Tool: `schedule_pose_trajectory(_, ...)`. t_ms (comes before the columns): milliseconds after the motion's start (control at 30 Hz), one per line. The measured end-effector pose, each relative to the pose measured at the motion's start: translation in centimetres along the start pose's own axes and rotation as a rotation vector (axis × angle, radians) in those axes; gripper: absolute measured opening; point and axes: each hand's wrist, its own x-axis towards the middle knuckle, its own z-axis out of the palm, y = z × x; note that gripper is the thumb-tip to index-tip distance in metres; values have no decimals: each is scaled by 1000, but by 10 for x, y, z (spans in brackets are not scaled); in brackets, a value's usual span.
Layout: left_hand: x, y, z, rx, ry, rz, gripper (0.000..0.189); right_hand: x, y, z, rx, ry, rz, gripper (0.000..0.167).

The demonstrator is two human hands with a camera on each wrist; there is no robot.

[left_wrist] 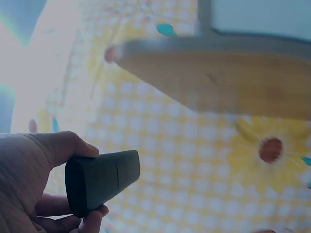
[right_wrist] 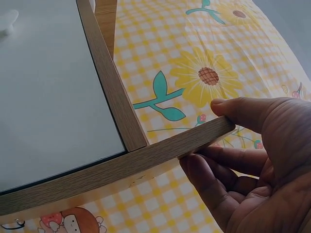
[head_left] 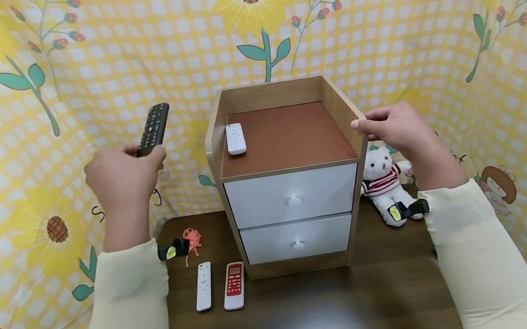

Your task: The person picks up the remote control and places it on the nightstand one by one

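My left hand (head_left: 119, 174) holds a black remote control (head_left: 154, 127) in the air left of a small wooden cabinet (head_left: 297, 266). Its button side faces up in the head view; the left wrist view shows the thumb on one side of the remote (left_wrist: 104, 177) and fingers on the other. My right hand (head_left: 402, 124) pinches the cabinet's right side panel (head_left: 338, 101) near its front, thumb and fingers on opposite faces of the panel's edge (right_wrist: 194, 137). A white remote (head_left: 235, 139) lies on the cabinet's brown top, at the left. Both white drawers (head_left: 268, 199) are closed.
On the dark table (head_left: 311, 312), left of the cabinet, lie a slim white remote (head_left: 203, 286), a white remote with a red keypad (head_left: 234, 286) and a tangle of orange yarn (head_left: 192, 239). A white teddy bear (head_left: 384, 185) sits to the right. Sunflower-patterned cloth (head_left: 140, 48) surrounds the table.
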Motion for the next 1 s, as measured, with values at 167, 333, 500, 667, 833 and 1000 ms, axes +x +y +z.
schedule_pose_trajectory(167,-2,43,-8,-14,19,71,55,0,-2,1,-3,-2,-8,64)
schedule_pose_trajectory(333,-14,85,1,-21,9,147,50,0,-1,0,15,2,-14,62)
schedule_pose_trajectory(500,-31,111,29,-2,38,243,43,1,2,1,26,5,-13,60)
schedule_pose_trajectory(667,-48,122,61,7,34,292,44,2,2,2,31,7,-18,61)
schedule_pose_trajectory(833,-58,125,95,26,13,293,44,2,4,2,38,10,-16,60)
schedule_pose_trajectory(1000,-62,121,121,98,-4,258,45,0,3,2,57,10,-30,59)
